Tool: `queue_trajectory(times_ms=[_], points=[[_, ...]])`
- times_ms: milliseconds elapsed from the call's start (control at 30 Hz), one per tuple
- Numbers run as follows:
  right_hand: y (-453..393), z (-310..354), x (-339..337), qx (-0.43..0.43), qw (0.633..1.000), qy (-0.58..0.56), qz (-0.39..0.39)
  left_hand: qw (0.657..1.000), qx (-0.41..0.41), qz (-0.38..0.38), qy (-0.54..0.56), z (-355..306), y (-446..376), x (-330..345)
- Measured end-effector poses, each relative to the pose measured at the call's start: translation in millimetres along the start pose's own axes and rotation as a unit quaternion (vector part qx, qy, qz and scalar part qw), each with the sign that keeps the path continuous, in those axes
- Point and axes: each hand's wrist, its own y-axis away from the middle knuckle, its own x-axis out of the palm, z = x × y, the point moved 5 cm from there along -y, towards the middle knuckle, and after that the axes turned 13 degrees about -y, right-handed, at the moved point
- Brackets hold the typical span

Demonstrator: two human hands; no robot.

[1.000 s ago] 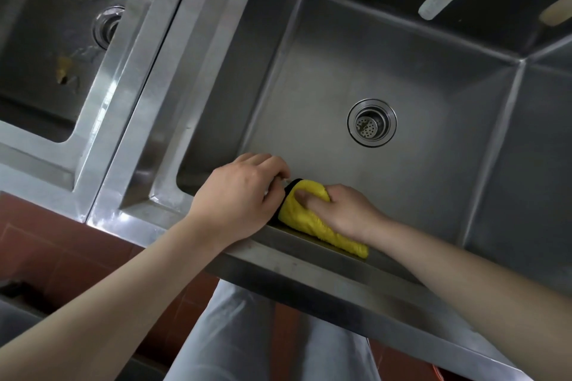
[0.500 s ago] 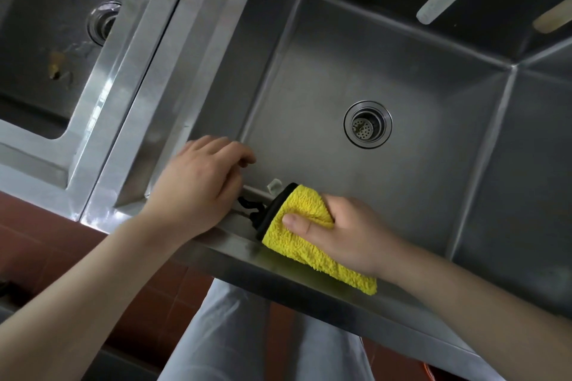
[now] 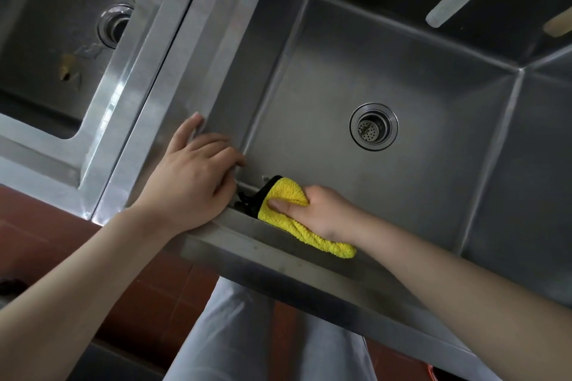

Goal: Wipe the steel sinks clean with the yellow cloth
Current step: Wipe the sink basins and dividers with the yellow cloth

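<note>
Right hand (image 3: 322, 213): grasps the fluffy yellow cloth with black trim (image 3: 286, 195), thumb across it
Cloth: pressed on the near inner rim of the large square steel sink (image 3: 402, 195)
Left hand (image 3: 192, 182): fingers relaxed, resting flat on the sink's near-left corner
Neighbouring steel sink (image 3: 40, 49): yellowish scraps on its floor

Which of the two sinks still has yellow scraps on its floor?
The far-left sink, beyond the steel divider; scraps lie near its drain. The large sink, where the right hand grips the yellow cloth, shows none.
</note>
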Motion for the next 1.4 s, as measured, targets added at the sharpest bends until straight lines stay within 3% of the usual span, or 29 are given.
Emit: queue_trajectory(times_ms=[900, 1267, 1400], points=[[-97.7, -59.0, 19.7, 0.072, 0.978, 0.185, 0.064, 1.0, 0.002, -0.004, 0.001, 1.9, -2.6, 4.5], [-126.6, -63.7, 26.4, 0.076, 0.971, 0.224, 0.04, 1.0, 0.012, 0.0, 0.025, 2.4, -2.8, 1.4], [-122.1, -60.9, 21.4, 0.092, 0.978, 0.181, 0.047, 0.998, 0.015, -0.012, 0.068, 6.9, -0.7, -2.6]])
